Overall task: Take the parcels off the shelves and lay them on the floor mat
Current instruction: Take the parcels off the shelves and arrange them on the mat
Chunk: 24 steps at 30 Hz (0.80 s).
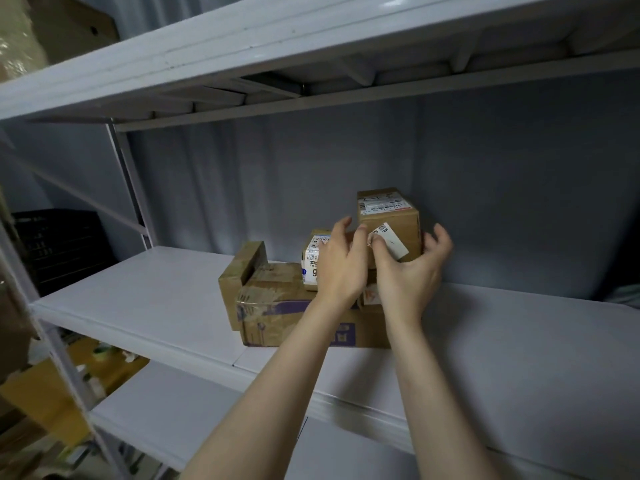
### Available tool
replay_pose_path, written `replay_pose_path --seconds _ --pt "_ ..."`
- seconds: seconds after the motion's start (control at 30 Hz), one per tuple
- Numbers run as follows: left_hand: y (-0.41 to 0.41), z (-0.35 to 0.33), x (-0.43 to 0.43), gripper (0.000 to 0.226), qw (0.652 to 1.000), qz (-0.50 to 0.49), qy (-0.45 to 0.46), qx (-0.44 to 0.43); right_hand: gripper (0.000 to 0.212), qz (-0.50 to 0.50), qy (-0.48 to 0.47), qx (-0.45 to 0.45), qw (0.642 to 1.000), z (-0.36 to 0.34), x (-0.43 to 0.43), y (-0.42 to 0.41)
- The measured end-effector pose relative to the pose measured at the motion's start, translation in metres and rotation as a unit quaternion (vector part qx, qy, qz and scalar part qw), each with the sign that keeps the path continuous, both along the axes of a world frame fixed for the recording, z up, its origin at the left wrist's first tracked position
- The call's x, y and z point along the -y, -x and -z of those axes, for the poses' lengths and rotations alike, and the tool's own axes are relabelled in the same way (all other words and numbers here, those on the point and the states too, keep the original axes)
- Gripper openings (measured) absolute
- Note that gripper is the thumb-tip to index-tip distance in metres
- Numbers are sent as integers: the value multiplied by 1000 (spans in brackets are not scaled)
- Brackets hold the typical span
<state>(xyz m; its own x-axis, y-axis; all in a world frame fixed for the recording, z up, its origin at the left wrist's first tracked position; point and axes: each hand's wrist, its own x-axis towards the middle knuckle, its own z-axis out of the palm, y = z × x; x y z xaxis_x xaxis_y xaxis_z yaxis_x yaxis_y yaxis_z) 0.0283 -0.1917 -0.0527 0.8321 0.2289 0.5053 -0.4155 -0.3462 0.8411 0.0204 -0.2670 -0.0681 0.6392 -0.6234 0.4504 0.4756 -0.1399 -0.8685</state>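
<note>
A small stack of cardboard parcels stands on the white middle shelf (pixel 145 299). A wide flat parcel with purple tape (pixel 277 313) lies at the bottom, with a narrow parcel (pixel 239 268) leaning against its left end. On top sit a small labelled parcel (pixel 311 258) and a taller brown parcel (pixel 391 213) with a loose white label. My left hand (pixel 341 265) reaches between these two with its fingers spread. My right hand (pixel 412 268) is cupped around the taller parcel's front and right side, fingers apart. The floor mat is out of view.
An upper shelf (pixel 242 46) hangs close above the parcels. A black crate (pixel 59 247) stands behind the left upright. Yellow boxes and clutter (pixel 52 386) lie on the floor at lower left. A lower shelf (pixel 166 420) runs beneath my arms.
</note>
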Motion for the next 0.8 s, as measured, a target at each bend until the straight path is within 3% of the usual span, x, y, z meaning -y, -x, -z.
replay_pose_path --seconds 0.37,0.8 --pt "15 0 -14 28 998 -21 57 27 41 -5 28 58 998 1 -11 10" --pt "39 -3 -53 26 959 -65 252 108 11 -71 -10 203 976 0 -55 24"
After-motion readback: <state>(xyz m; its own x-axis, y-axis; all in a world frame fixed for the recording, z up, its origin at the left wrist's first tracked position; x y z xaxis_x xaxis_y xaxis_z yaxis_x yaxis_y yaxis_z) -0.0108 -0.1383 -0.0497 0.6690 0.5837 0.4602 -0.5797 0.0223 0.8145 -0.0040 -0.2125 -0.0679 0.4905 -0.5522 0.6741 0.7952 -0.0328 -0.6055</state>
